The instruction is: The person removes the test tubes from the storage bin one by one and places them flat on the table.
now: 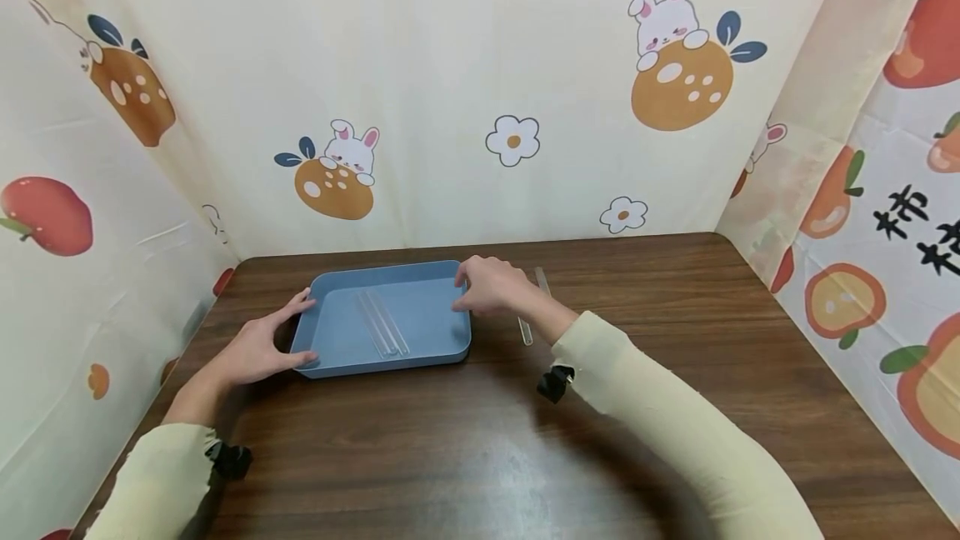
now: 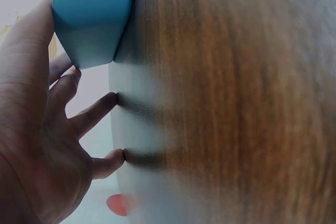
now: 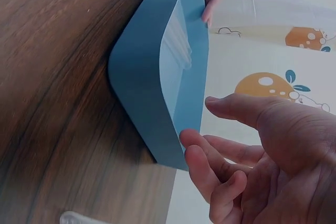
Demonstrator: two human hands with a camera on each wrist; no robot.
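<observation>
- Head: my left fingers point(image 1: 297, 305) spread wide at the blue tray's point(image 1: 435, 307) left end; my right fingers point(image 1: 467, 302), parted, at its right. Clear tubes point(image 1: 382, 323) lie inside; another tube point(image 1: 527, 332) lies right, on the desk point(image 1: 450, 440).
- Left wrist: two fingertips touch the desk.
- Right wrist: thumb and fingers apart beside the rim, gripping nothing.

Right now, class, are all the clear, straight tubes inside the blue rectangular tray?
No: in the head view, one clear tube lies on the brown wood-grain table, to the right of the blue tray.
</observation>
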